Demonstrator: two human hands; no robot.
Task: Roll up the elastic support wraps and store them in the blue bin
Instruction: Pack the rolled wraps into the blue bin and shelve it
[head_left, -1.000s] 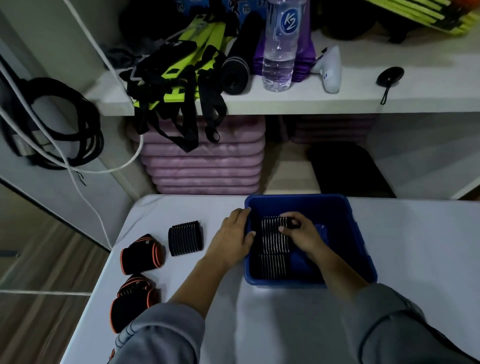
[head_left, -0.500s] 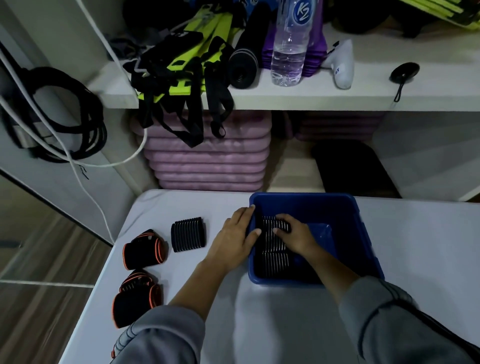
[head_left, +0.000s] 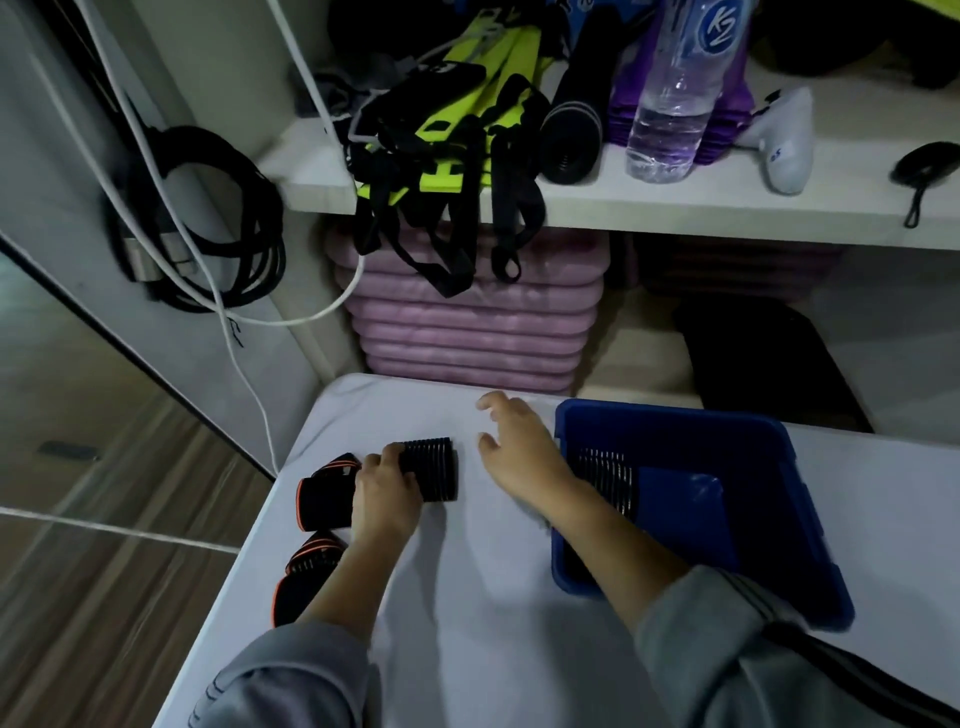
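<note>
**White surface, part-cleared: some wraps binned, three outside**

White surface (head_left: 467, 597) below a crowded shelf (head_left: 675, 213), where a water bottle (head_left: 670, 104) stands beside yellow-and-black straps (head_left: 452, 135), with purple mats (head_left: 467, 332) stacked underneath. That is the setting, and the job looks to be somewhere past its middle.

The blue bin (head_left: 675, 434) sits at the right of the surface. Against its left inside wall lie the stored wraps (head_left: 605, 475), black and ribbed, already rolled. The right forearm crosses over them, so I cannot say how many there are.

Three rolls lie outside the bin, all to its left. The ribbed wrap (head_left: 434, 470) is the nearest to it. The left hand (head_left: 387, 493) has its grip clamped on that wrap's left end, fingers curled over it, and the wrap seems to rest on the surface rather than be lifted. The right hand (head_left: 519, 447) hovers between that wrap and the bin, its grip apart, fingers spread and holding nothing.

Just left of the ribbed wrap is an orange-trimmed wrap (head_left: 322, 499), and nearer the person, by the surface's edge, a second orange-trimmed wrap (head_left: 304, 569). Both look rolled already.

So I judge the rolling mostly finished. What is left is carrying these three across, the ribbed one likely first.
</note>
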